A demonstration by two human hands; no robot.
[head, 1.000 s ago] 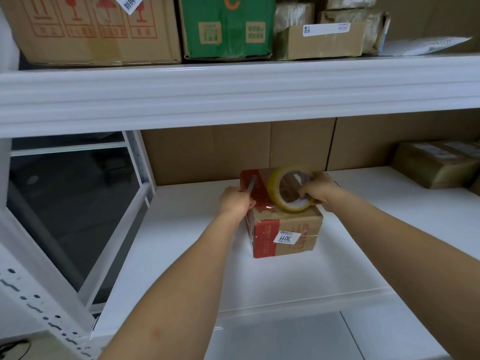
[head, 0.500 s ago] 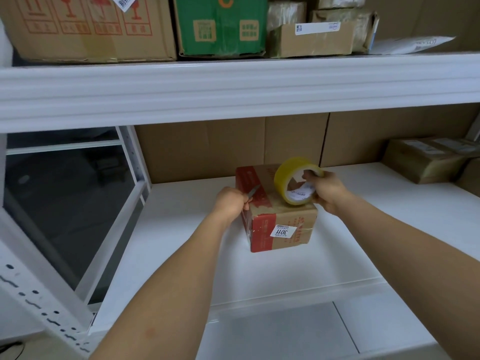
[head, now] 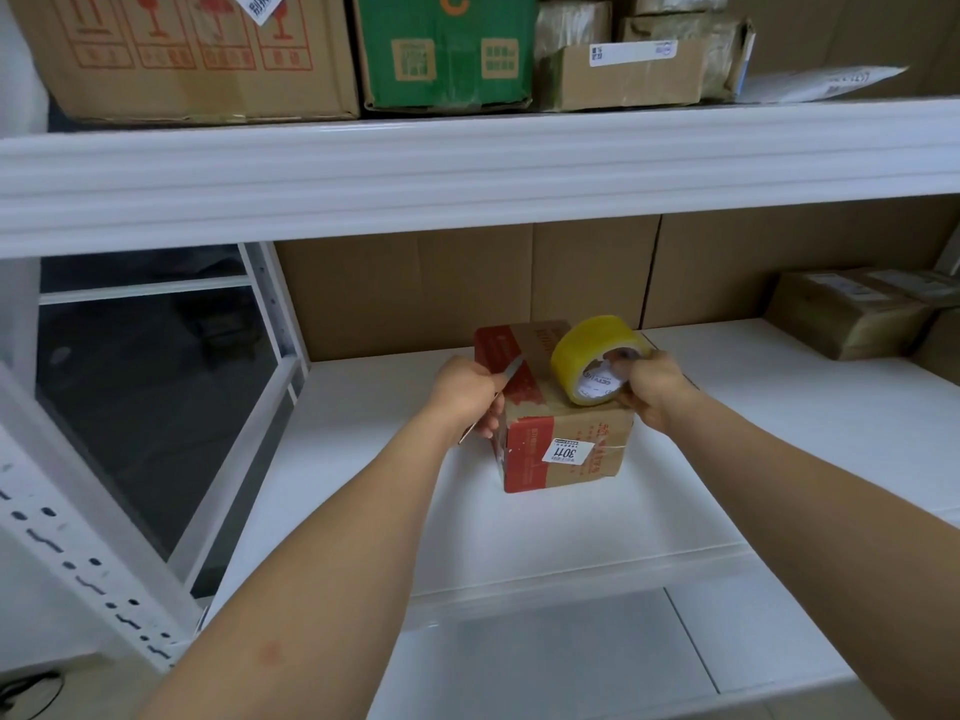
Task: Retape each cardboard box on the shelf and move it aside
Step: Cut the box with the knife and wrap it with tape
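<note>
1. One cardboard box (head: 563,433), red and brown with a white 3011 label, sits on the white shelf (head: 571,522) mid-depth, nearer its left end
2. Left hand (head: 467,394) grips a thin blade (head: 511,370) at the box's top left edge
3. Right hand (head: 649,389) grasps a yellow tape roll (head: 576,356) standing on edge on the box top
4. More taped parcels (head: 852,311) sit at the shelf's far right corner

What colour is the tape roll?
Yellow; the tape roll, held by the right hand, shows best in the head view.
</note>
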